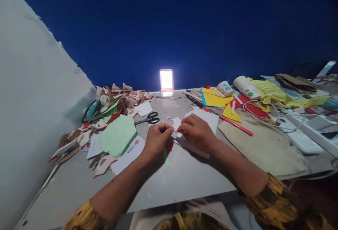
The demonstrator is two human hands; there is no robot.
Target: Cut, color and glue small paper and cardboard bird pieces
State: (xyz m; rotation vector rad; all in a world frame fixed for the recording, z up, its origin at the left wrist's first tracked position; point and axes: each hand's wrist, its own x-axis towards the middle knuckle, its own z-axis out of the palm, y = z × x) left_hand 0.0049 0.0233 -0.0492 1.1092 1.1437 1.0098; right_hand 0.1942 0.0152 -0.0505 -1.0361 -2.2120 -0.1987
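As the head camera looks down over the grey worktop, both hands meet near its middle. The left hand and the right hand each close their fingertips on the same small white paper piece, which sits between them just above the surface. The fingers of both hands are curled tight and narrow, thumbs against forefingers. Under the right hand lie some white sheets.

To the left of the left hand a pale green sheet lies flat, and a white paper with a red mark is partly under it. Black scissors rest just beyond the green sheet, near the left hand. Farther left a pile of cut shapes spreads toward the wall.

To the right a red pen lies beside a beige cloth. Behind them are yellow paper and a paper cup on its side. A bright screen stands at the far edge.
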